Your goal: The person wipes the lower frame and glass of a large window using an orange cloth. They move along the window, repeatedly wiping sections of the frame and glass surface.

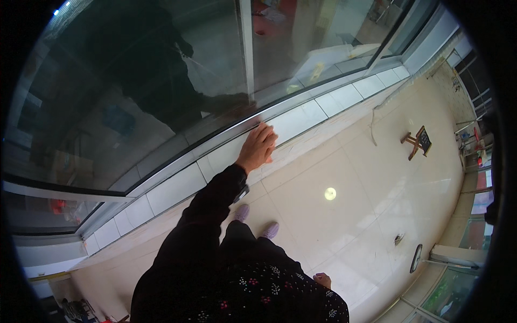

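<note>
My left hand (258, 146) reaches out over the white-tiled window sill (301, 119), close to the metal bottom frame (169, 165) of a large window. Its fingers are bent and point away from me; the palm side is hidden, so I cannot tell whether it holds anything. Behind the fingers stands the dark window pane (133, 80), which reflects a person's dark outline. My right hand (323, 279) hangs low by my side, partly covered by my dark flowered clothing, with its fingers curled. What lies inside those fingers does not show.
Glossy beige floor tiles (307, 226) spread below, under my purple shoes (270, 230). A small wooden folding stool (418, 142) stands to the right. A pale cord (373, 127) hangs near the sill's far end. An oval-looking framed object (416, 258) is at the right, near more windows (452, 288).
</note>
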The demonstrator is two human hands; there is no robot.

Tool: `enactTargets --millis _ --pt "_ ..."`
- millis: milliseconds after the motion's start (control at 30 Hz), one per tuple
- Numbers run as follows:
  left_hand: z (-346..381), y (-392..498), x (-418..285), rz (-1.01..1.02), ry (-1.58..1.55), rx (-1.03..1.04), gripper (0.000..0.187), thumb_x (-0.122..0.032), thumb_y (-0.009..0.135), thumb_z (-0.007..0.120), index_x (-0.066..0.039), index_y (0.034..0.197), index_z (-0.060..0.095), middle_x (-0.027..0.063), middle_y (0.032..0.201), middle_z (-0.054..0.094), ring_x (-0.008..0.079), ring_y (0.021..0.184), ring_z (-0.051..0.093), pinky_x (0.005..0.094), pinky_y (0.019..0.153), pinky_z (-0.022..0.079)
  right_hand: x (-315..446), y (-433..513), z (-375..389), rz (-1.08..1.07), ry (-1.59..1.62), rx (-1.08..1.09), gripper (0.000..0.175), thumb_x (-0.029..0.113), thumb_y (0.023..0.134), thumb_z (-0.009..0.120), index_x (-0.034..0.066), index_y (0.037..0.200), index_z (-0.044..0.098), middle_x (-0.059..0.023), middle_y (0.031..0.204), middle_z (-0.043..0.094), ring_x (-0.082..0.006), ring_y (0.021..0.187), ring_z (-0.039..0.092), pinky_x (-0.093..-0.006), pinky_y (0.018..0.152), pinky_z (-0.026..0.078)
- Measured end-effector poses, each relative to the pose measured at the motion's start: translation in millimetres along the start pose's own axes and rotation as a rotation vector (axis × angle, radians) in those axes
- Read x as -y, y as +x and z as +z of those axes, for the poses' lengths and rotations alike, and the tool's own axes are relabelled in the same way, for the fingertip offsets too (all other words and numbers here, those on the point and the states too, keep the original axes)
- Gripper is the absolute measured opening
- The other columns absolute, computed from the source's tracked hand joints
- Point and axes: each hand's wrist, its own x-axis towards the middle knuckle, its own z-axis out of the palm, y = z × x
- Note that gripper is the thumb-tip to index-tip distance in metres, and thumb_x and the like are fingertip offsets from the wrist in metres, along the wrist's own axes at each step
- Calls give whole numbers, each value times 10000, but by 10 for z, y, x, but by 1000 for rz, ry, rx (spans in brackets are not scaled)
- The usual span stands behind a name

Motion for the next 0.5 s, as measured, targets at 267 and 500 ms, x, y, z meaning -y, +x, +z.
enactTargets --millis 267,500 --pt "-1440 -2131 180 -173 175 112 337 -110 901 631 -70 1232 582 154 1439 469 381 1414 375 497 1070 398 452 694 61 115 250 -14 298 195 884 685 -24 1082 643 -151 885 724 -224 661 728 -348 534 596" --pt "-1812 -2592 288 -217 117 172 471 -113 781 734 -15 1216 583 197 1420 454 422 1400 370 510 1135 370 1447 930 223 -36 331 -10 327 235 894 660 -20 1098 651 -145 853 734 -200 672 721 -342 575 586"
